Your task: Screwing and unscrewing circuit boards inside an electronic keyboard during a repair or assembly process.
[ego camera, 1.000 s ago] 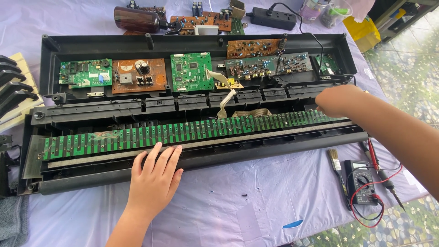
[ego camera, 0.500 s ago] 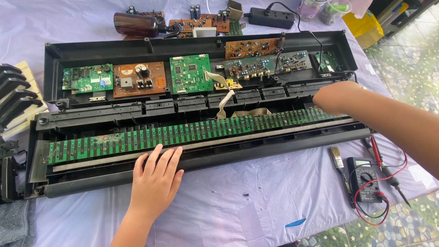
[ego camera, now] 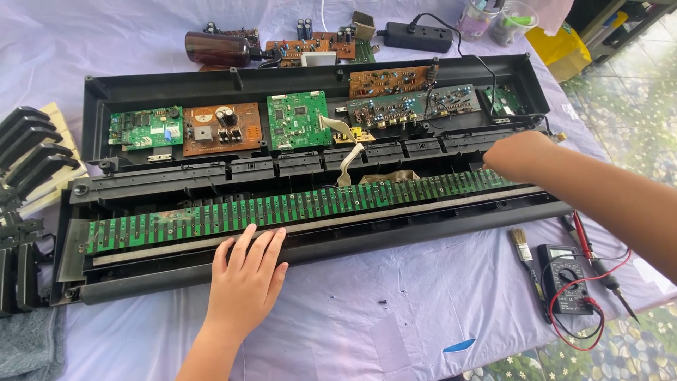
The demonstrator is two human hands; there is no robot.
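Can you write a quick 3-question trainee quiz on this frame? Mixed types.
1. True or false: the left hand lies flat on the front edge of the opened keyboard case.
2. What does the right hand reach? A) the brush B) the right end of the long green contact board C) the brown bottle
3. Which tool lies right beside the multimeter on the cloth, on its left?

Key: 1 true; 2 B; 3 the small brush.
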